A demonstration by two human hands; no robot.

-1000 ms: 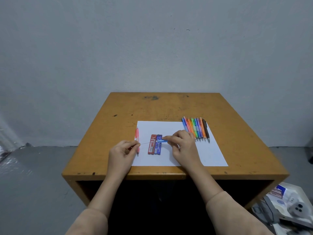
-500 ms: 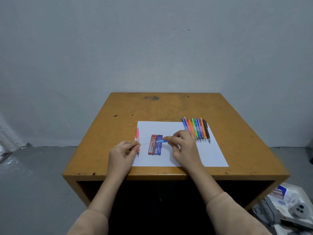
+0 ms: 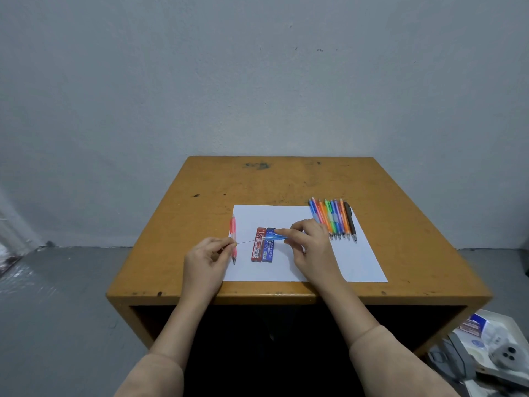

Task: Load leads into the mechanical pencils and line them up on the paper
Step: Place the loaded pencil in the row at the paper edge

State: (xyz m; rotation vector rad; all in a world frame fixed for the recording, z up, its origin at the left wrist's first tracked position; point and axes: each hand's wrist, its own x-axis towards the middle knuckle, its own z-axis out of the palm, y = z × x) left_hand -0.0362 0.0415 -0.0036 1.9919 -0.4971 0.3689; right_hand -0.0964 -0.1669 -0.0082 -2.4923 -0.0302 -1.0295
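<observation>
- The left hand point(image 3: 206, 259) is held over the paper's point(image 3: 357, 262) left edge, forearm stretched forward, and a thin lead point(image 3: 249, 242) is pinched between thumb and forefinger
- The right hand point(image 3: 312, 245) is curled round a blue pencil point(image 3: 276, 238), held level above the lead cases point(image 3: 263, 249), its end pointed at the lead
- A pink pencil point(image 3: 233, 227) is laid along the paper's left edge
- A row of pencils point(image 3: 333, 222) is set at the paper's far right corner on the counter point(image 3: 200, 224)

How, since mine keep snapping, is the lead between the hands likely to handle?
The lead looks hair-thin, spanning unsupported from the left hand to the blue pencil, so sideways pressure probably snaps it. It runs straight, suggesting stiff, not floppy. Likely almost weightless, given that thinness.
</observation>
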